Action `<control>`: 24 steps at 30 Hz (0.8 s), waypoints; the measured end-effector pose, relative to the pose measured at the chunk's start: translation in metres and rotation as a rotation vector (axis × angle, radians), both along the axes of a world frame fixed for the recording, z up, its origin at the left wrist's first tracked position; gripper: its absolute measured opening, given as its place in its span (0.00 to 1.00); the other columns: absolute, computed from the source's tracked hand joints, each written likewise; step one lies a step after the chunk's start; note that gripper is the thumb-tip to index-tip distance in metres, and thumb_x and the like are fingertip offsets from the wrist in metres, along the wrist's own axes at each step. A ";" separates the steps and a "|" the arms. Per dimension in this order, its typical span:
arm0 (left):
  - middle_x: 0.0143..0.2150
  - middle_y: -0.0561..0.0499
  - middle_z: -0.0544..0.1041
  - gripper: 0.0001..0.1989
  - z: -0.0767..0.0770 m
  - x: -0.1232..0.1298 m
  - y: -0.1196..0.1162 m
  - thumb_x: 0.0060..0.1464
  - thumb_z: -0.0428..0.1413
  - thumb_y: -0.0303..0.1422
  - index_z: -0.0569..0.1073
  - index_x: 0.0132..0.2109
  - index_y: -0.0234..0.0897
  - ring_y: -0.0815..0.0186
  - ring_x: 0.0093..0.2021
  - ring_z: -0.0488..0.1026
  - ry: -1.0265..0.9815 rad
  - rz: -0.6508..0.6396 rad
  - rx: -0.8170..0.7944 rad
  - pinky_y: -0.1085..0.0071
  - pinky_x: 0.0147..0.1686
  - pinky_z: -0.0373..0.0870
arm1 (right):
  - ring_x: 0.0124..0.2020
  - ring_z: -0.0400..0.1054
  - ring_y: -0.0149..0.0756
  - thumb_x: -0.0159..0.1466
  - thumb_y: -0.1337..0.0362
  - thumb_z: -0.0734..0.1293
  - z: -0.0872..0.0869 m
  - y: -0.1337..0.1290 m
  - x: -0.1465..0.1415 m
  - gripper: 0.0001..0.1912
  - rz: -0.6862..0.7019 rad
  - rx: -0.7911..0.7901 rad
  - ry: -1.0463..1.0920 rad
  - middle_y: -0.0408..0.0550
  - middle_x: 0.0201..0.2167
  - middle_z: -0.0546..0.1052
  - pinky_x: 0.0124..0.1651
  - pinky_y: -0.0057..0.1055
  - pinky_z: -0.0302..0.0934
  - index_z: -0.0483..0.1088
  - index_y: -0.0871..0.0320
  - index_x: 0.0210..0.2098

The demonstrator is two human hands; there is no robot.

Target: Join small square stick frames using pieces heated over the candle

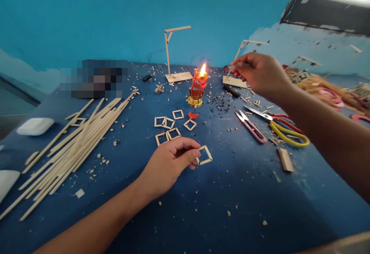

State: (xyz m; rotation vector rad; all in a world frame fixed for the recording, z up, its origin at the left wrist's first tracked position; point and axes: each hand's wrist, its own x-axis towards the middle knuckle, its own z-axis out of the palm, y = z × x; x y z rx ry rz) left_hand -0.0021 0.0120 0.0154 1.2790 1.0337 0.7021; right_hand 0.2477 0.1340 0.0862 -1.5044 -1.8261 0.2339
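Between thumb and fingers, my left hand (169, 161) pinches a small square frame of wooden sticks (206, 161) above the blue table. Several similar frames (178, 114) lie just beyond it, some overlapping. My right hand (258, 73) is raised to the right of a lit red candle (198, 86) on a gold base. Its closed fingertips grip a small dark-tipped piece (226, 69) whose kind I cannot make out. That piece is apart from the flame and in front of a wooden stand (234, 81) with an upright and crossarm.
Long thin wooden sticks (83, 142) are piled at left, beside a white object (35, 126). Another stick stand (178, 77) rises behind the candle. Pink-handled snips (251, 127), scissors (289, 133) and a wood block (285, 160) lie at right. Chips and charred bits are scattered about.
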 end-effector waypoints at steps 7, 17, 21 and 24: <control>0.28 0.54 0.73 0.08 -0.002 -0.001 0.000 0.52 0.56 0.33 0.72 0.39 0.35 0.72 0.27 0.70 -0.012 -0.019 0.010 0.73 0.33 0.68 | 0.22 0.60 0.27 0.63 0.56 0.60 -0.016 -0.004 -0.025 0.13 0.186 -0.092 0.208 0.44 0.24 0.70 0.25 0.30 0.53 0.70 0.58 0.34; 0.29 0.52 0.73 0.09 -0.009 -0.003 -0.001 0.52 0.56 0.35 0.72 0.39 0.35 0.70 0.27 0.70 -0.026 -0.030 0.029 0.71 0.33 0.69 | 0.26 0.63 0.30 0.56 0.58 0.66 -0.020 0.004 -0.034 0.09 0.081 0.017 0.377 0.44 0.26 0.69 0.31 0.32 0.58 0.68 0.56 0.35; 0.29 0.53 0.73 0.10 -0.009 -0.003 -0.001 0.52 0.57 0.35 0.71 0.40 0.35 0.71 0.27 0.70 -0.031 -0.026 0.022 0.71 0.33 0.69 | 0.34 0.65 0.36 0.59 0.57 0.64 -0.024 0.002 -0.036 0.11 -0.002 0.161 0.183 0.48 0.33 0.71 0.37 0.37 0.60 0.71 0.57 0.36; 0.29 0.52 0.73 0.10 -0.009 -0.004 -0.001 0.52 0.56 0.36 0.72 0.40 0.35 0.70 0.27 0.71 -0.025 -0.027 0.031 0.70 0.34 0.69 | 0.46 0.63 0.41 0.59 0.59 0.64 -0.027 0.001 -0.039 0.09 -0.049 0.308 0.062 0.51 0.45 0.68 0.46 0.40 0.59 0.72 0.56 0.36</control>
